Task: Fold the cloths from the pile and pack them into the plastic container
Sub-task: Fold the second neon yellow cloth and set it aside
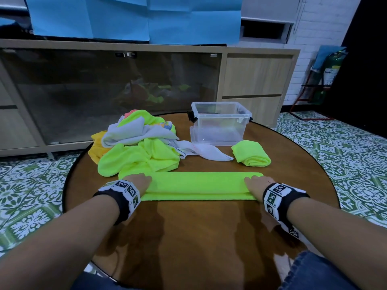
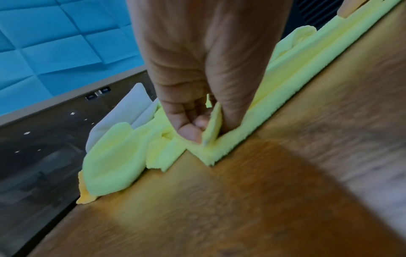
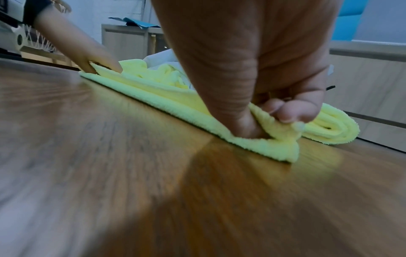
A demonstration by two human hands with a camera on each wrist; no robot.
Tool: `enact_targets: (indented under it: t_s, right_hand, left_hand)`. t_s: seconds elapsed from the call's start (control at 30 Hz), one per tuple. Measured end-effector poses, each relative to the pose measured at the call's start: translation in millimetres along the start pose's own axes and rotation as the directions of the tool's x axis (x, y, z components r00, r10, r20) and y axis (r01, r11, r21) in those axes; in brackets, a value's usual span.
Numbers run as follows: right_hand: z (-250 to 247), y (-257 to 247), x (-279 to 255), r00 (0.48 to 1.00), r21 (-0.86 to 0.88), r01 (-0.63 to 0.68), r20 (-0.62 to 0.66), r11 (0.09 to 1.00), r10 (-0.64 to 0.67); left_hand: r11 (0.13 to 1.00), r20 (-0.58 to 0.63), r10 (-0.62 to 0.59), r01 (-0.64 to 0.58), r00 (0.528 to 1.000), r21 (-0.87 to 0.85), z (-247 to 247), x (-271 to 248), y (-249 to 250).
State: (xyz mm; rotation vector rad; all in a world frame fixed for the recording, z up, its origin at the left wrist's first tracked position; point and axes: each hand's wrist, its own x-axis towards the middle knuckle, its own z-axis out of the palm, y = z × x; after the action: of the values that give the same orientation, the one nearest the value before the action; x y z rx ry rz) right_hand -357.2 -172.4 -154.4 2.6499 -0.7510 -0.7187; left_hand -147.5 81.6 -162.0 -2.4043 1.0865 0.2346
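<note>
A neon yellow-green cloth (image 1: 199, 185) lies folded into a long strip across the round wooden table (image 1: 199, 227). My left hand (image 1: 137, 181) pinches its left end (image 2: 211, 137) between thumb and fingers. At the strip's right end (image 3: 279, 139), my right hand (image 1: 256, 185) pinches the cloth in the same way. Behind the strip sits the pile of cloths (image 1: 138, 141) in green, white, yellow and pink. The clear plastic container (image 1: 219, 122) stands open at the back right. A folded green cloth (image 1: 251, 153) lies in front of it.
A small white cloth (image 1: 211, 153) lies between the pile and the folded green cloth. A long wooden cabinet with dark glass doors (image 1: 104, 91) stands behind the table. Patterned green floor tiles (image 1: 335, 147) surround the table. My knees in jeans (image 1: 314, 273) are at the near edge.
</note>
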Motion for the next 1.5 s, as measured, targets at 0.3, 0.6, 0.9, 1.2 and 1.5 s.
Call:
enact_targets:
  t_s: [0.3,0.6,0.9,1.2,1.5]
  right_hand:
    - [0,6,2,1.000,0.070,-0.003,0.008,0.998,0.002]
    - [-5,16,-10,0.999,0.240,-0.038,-0.023,0.970,0.045]
    - [-18,-46,12,0.973,0.294,0.223,-0.125,0.929,-0.194]
    - [-5,-62,35,0.974,0.292,0.221,-0.019,0.930,-0.225]
    - [18,-10,21,0.994,0.341,0.079,0.046,0.937,-0.101]
  left_hand:
    - [0.979,0.050,-0.009,0.019,0.999,-0.201,4,1,-6]
    - [0.962,0.050,-0.073,0.083,0.996,-0.259,-7,-9,-8]
    - [0.926,-0.199,0.132,-0.192,0.971,-0.324,-28,7,80]
    - [0.944,0.042,0.156,-0.136,0.987,-0.302,-15,29,97]
    - [0.910,0.149,-0.005,0.066,0.989,-0.410,9,9,40]
